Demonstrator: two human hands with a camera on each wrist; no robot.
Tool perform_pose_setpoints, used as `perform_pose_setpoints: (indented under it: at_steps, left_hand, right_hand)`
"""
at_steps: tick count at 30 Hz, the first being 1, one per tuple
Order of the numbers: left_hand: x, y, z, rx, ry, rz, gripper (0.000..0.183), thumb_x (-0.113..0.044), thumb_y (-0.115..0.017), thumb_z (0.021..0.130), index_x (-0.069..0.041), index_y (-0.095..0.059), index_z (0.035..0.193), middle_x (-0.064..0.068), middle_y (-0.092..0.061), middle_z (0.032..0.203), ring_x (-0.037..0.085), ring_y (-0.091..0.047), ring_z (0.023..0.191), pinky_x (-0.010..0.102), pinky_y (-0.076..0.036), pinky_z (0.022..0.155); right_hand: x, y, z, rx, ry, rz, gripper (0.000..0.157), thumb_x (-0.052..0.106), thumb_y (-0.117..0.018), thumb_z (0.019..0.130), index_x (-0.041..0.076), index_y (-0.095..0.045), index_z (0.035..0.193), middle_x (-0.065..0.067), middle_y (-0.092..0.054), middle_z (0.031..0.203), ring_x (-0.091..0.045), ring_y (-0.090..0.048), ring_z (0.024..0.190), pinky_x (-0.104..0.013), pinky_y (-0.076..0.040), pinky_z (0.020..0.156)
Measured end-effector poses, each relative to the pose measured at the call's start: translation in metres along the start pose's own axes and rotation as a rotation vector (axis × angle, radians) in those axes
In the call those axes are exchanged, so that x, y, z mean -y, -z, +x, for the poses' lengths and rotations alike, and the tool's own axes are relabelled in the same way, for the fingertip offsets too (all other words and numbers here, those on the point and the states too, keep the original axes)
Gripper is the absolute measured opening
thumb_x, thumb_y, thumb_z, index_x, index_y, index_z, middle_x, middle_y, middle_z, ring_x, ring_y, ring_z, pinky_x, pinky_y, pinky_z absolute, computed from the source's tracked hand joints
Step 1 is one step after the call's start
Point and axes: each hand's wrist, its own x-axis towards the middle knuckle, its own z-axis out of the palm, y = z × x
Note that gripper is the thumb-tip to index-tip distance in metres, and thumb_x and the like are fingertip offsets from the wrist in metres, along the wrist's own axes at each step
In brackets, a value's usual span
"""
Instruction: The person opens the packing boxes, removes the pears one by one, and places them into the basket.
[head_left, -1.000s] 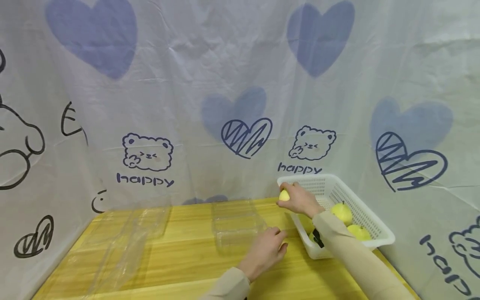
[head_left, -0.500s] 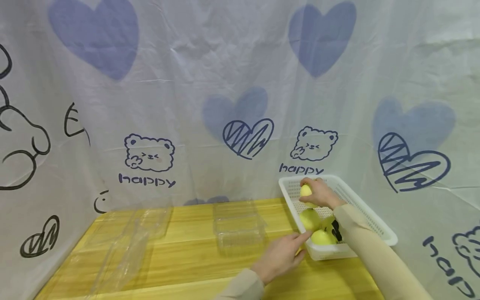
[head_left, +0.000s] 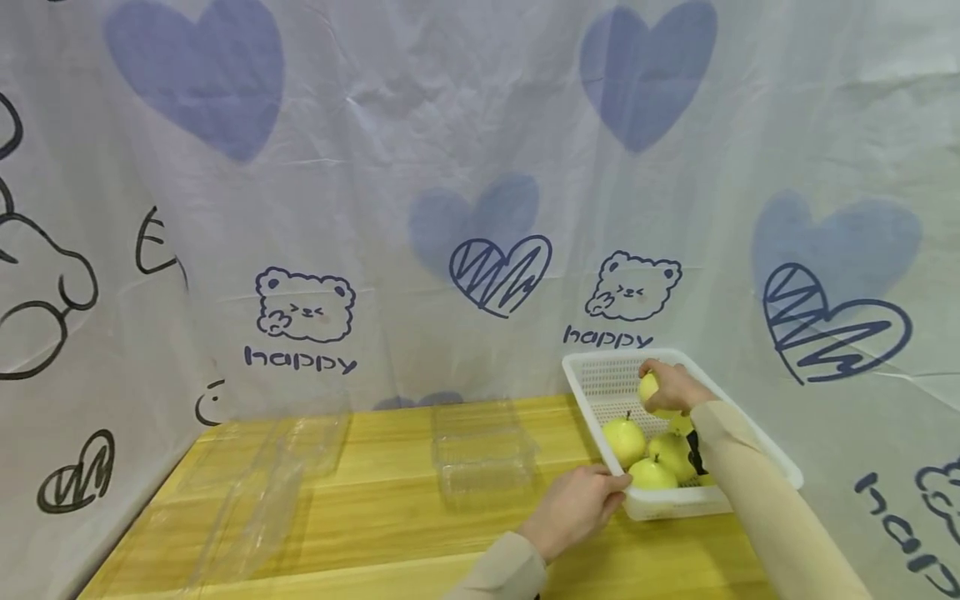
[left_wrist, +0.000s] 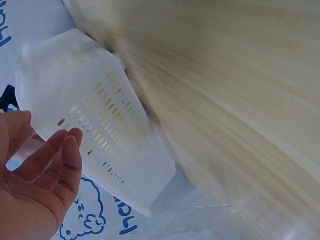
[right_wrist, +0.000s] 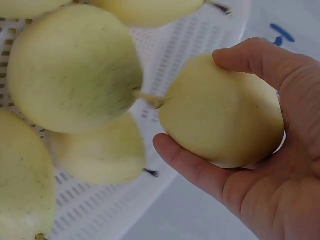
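My right hand [head_left: 677, 388] grips a yellow-green pear [right_wrist: 222, 112] over the far part of a white plastic basket [head_left: 757, 446]. In the right wrist view, thumb and fingers wrap the pear's sides, its stem pointing away from the palm. Several more pears [head_left: 624, 440] lie inside the basket, below and beside the held one. At the basket's near left corner, my left hand [head_left: 573, 508] holds the rim, thumb on top and fingers curled against the outside. The left wrist view shows those fingers [left_wrist: 70, 150] in front of the slotted basket wall [left_wrist: 115, 125].
Clear plastic clamshell boxes stand on the yellow wood-grain table [head_left: 375, 533]: one box [head_left: 483, 454] in the middle, others [head_left: 262, 475] at the left. A printed white curtain [head_left: 420, 167] closes off the back and both sides.
My right hand has carried the pear from the basket's left rim rightward to over its inside. The left hand has moved right from the table onto the basket's rim.
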Motion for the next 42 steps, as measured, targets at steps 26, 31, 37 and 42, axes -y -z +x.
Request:
perform_pose_setpoints:
  at_steps: [26,31,37,42]
  left_hand:
    - [-0.003,0.006,0.005,0.014,0.013,0.025,0.032,-0.019,-0.061,0.096,-0.026,-0.068,0.127,-0.009,-0.073,0.109,0.000,-0.066,0.084,0.010,-0.049,0.066]
    - [-0.003,0.005,0.005,0.022,0.016,0.029,0.034,-0.019,-0.062,0.095,-0.025,-0.067,0.128,-0.010,-0.072,0.111,0.000,-0.067,0.087,0.010,-0.050,0.069]
    - [-0.003,0.004,0.005,0.025,0.020,0.045,0.035,-0.019,-0.062,0.095,-0.026,-0.066,0.129,-0.011,-0.071,0.113,-0.001,-0.067,0.088,0.010,-0.051,0.069]
    - [-0.003,0.005,0.006,0.033,0.035,0.027,0.037,-0.017,-0.063,0.093,-0.026,-0.066,0.128,-0.010,-0.071,0.115,0.000,-0.067,0.088,0.010,-0.049,0.067]
  right_hand:
    - [-0.011,-0.030,0.022,0.170,-0.048,-0.047,0.066,-0.003,-0.081,0.066,0.006,-0.058,0.128,-0.021,-0.062,0.114,-0.033,-0.057,0.098,-0.054,-0.052,0.088]
    - [-0.012,-0.032,0.025,0.207,-0.043,-0.059,0.069,-0.003,-0.082,0.065,0.005,-0.056,0.129,-0.019,-0.061,0.112,-0.030,-0.058,0.096,-0.048,-0.055,0.084]
    - [-0.011,-0.035,0.026,0.281,-0.084,-0.037,0.069,-0.008,-0.075,0.069,0.005,-0.052,0.133,-0.022,-0.055,0.118,-0.031,-0.054,0.098,-0.043,-0.054,0.083]
    - [-0.005,-0.035,0.026,0.316,-0.147,0.009,0.069,-0.015,-0.064,0.070,0.004,-0.051,0.136,-0.023,-0.051,0.123,-0.029,-0.054,0.096,-0.036,-0.055,0.075]
